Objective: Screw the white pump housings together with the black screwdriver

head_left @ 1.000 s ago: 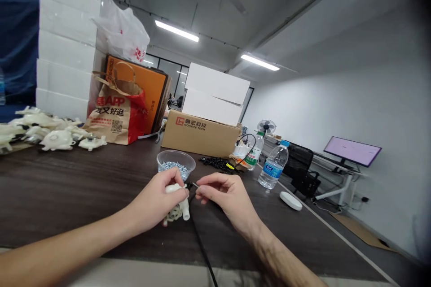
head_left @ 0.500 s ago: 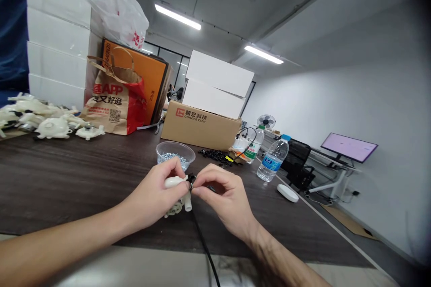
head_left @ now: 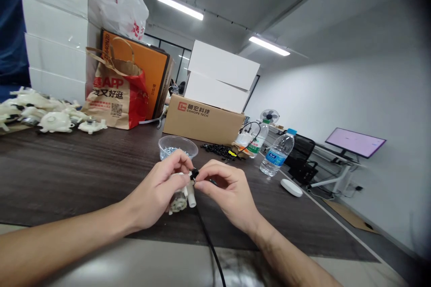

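Near the table's front, my left hand (head_left: 161, 190) is closed around a white plastic part (head_left: 179, 201) with a short tube pointing down. A small black piece (head_left: 194, 173) sits at the top of this part, between the fingertips of both hands. My right hand (head_left: 229, 190) pinches at the black piece from the right; what exactly lies between thumb and finger is too small to tell. A black cable (head_left: 210, 244) runs down from below the hands. Just behind my left hand is a clear bowl (head_left: 193, 149) of small metal screws.
Several white plastic parts (head_left: 55, 122) lie at the left, beside a paper bag (head_left: 116, 94). Behind the bowl are a cardboard box (head_left: 202, 121) and black pieces (head_left: 218, 150). A water bottle (head_left: 278, 152) and white lid (head_left: 291, 188) are at the right.
The view has shifted slightly. In my left hand the white part has turned, so more of its round underside shows. Both hands stay together at the black piece.
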